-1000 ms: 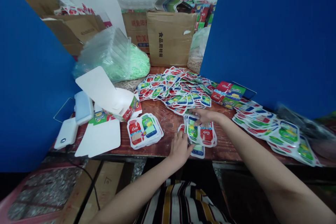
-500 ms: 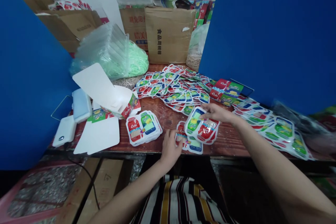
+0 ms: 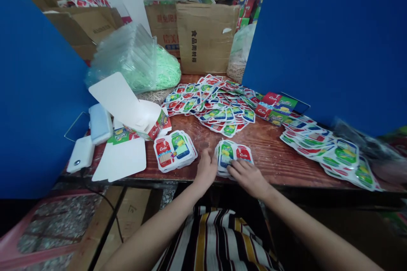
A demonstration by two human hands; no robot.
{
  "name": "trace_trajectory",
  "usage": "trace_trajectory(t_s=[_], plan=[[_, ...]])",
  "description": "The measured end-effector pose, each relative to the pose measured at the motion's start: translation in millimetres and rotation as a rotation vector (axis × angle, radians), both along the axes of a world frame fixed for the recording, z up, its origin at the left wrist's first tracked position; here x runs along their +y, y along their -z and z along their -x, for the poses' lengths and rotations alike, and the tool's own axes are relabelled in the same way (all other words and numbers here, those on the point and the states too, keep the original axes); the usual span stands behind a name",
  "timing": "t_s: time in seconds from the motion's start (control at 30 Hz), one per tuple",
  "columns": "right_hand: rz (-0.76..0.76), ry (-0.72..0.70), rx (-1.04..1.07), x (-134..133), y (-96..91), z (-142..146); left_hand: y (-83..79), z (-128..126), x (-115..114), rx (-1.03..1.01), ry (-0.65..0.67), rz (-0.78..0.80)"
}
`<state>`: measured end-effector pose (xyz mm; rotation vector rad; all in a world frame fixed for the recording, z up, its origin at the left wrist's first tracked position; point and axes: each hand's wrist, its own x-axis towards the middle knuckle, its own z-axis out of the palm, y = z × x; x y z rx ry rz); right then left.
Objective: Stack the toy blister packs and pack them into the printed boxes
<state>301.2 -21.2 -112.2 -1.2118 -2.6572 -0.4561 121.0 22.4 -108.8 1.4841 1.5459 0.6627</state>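
Note:
Near the table's front edge lies a neat stack of die-cut cards [image 3: 229, 147] printed with green Sprite and red Cola jars. My right hand [image 3: 249, 178] grips its front right corner, fingers bent over the top card and thumb hidden. Against the stack's left side rests my left hand [image 3: 206, 170], fingers pointing away from me and held upright along the edges, not closed round it. A second card stack [image 3: 174, 152], Cola jar on the left, sits a little further left, untouched by either hand.
Behind the stacks spreads a loose heap of cards [image 3: 213, 103]. More cards [image 3: 330, 148] lie on the right beside a printed Cola and Sprite box [image 3: 276, 109]. White-backed carton blanks [image 3: 125, 161] and a white device [image 3: 81, 153] are on the left. Blue panels [image 3: 333, 42] flank the table.
My right hand has brought its cards down and left onto those by my left hand, making one stack. My left fingers have moved from on top of the cards to their left side.

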Motion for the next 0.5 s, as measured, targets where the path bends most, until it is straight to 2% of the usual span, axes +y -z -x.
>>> trace_trajectory(t_s=[0.07,0.13,0.27,0.3,0.33,0.43,0.5], plan=[[-0.005,0.029,0.040,-13,12.9,10,-0.6,1,8,-0.032,-0.020,0.057],[0.043,0.092,0.122,-17,15.5,15,-2.7,-2,14,0.037,0.000,0.076],[0.358,0.048,0.415,-10,0.4,4,-10.5,-12,18,0.287,0.086,0.075],[0.401,0.074,0.500,-6,-3.4,-2,-12.2,-15,18,0.334,0.104,0.071],[0.400,0.165,0.571,-3,-5.9,-8,-13.6,-17,18,0.371,0.124,0.069],[0.300,0.641,0.627,5,-4.0,-17,-16.3,-20,21,0.416,0.180,0.088],[0.334,0.816,0.568,7,1.3,-15,-17.5,-21,25,0.422,0.199,0.112]])
